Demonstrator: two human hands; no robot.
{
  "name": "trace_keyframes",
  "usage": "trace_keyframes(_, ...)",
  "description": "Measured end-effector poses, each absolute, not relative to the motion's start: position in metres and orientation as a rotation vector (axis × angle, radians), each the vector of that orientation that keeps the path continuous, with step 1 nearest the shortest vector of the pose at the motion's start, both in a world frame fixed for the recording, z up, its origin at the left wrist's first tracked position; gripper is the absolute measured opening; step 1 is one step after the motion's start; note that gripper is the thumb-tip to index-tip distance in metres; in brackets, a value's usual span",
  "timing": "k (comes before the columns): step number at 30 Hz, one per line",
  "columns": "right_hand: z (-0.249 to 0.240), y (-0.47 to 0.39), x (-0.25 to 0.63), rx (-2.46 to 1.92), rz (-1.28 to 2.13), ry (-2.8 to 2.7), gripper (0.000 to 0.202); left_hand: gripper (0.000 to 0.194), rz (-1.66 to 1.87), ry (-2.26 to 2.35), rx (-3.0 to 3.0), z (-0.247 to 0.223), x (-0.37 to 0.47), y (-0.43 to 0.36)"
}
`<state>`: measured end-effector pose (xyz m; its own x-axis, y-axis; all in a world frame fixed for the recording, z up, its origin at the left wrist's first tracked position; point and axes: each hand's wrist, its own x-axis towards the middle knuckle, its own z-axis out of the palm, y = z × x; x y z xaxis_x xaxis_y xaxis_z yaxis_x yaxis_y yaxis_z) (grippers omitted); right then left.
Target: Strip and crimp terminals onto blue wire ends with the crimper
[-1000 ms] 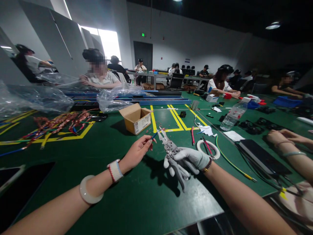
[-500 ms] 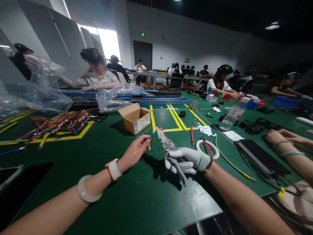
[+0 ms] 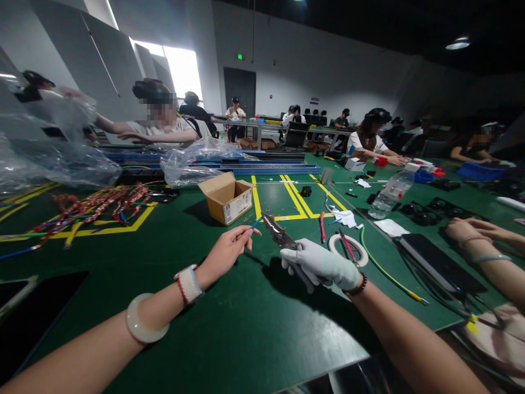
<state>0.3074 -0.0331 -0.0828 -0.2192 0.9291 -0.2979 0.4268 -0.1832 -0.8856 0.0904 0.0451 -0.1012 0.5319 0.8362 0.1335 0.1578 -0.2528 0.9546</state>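
Bare and pinched at the fingertips, my left hand [image 3: 227, 250] holds a short blue wire [image 3: 257, 222] that points up and away. My right hand [image 3: 318, 264], in a pale glove, is wrapped round the grey wire stripper pliers [image 3: 279, 232]. The plier tip is just right of the blue wire's far end; whether they touch is hard to tell. Behind my left hand stands an open cardboard box [image 3: 230, 202]. Small copper-coloured scraps lie on the green table [image 3: 229, 339] beyond the pliers.
Stripped copper wires [image 3: 102, 205] lie at left. To the right are a white tape roll [image 3: 348, 249], a green-yellow wire [image 3: 388, 273], a bottle [image 3: 391, 191] and a black device [image 3: 443, 265]. Another person's hands [image 3: 471, 230] rest at the right edge. Plastic film [image 3: 197, 161] lies behind.
My right hand has rolled over with the pliers, so its back now faces up and the handles are mostly covered. My left hand has barely moved. A person at left has shifted the plastic film.
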Motion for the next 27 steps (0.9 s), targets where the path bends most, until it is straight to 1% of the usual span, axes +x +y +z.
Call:
trace_keyframes(4,-0.076,-0.034,0.303,-1.807,1.127,-1.725,0.033,0.04,0.776,0.883,1.731,-0.096,0.092,0.044)
trace_keyframes(9,-0.079,-0.037,0.289,-1.986,0.452,-2.002,0.025,0.042,0.72,0.929,1.709,-0.094,0.094,0.044)
trace_keyframes(11,-0.08,-0.038,0.286,-1.999,0.355,-2.006,0.025,0.04,0.734,0.917,1.677,-0.094,0.094,0.043)
trace_keyframes(14,-0.08,-0.037,0.288,-1.983,0.368,-1.913,0.024,0.039,0.756,0.894,1.664,-0.094,0.092,0.042)
trace_keyframes(16,-0.079,-0.036,0.295,-1.928,0.512,-1.808,0.025,0.04,0.76,0.892,1.682,-0.093,0.092,0.04)
trace_keyframes(17,-0.078,-0.036,0.299,-1.866,0.665,-1.756,0.026,0.04,0.762,0.893,1.693,-0.092,0.092,0.04)
trace_keyframes(20,-0.075,-0.036,0.311,-1.542,1.315,-1.591,0.035,0.04,0.777,0.897,1.736,-0.09,0.092,0.039)
trace_keyframes(23,-0.073,-0.038,0.316,-1.159,1.868,-1.378,0.036,0.041,0.816,0.896,1.783,-0.09,0.092,0.04)
trace_keyframes(25,-0.074,-0.039,0.315,-0.961,2.101,-1.224,0.035,0.04,0.85,0.899,1.817,-0.09,0.091,0.04)
trace_keyframes(27,-0.077,-0.039,0.314,-0.829,2.23,-1.121,0.037,0.039,0.876,0.892,1.842,-0.09,0.09,0.04)
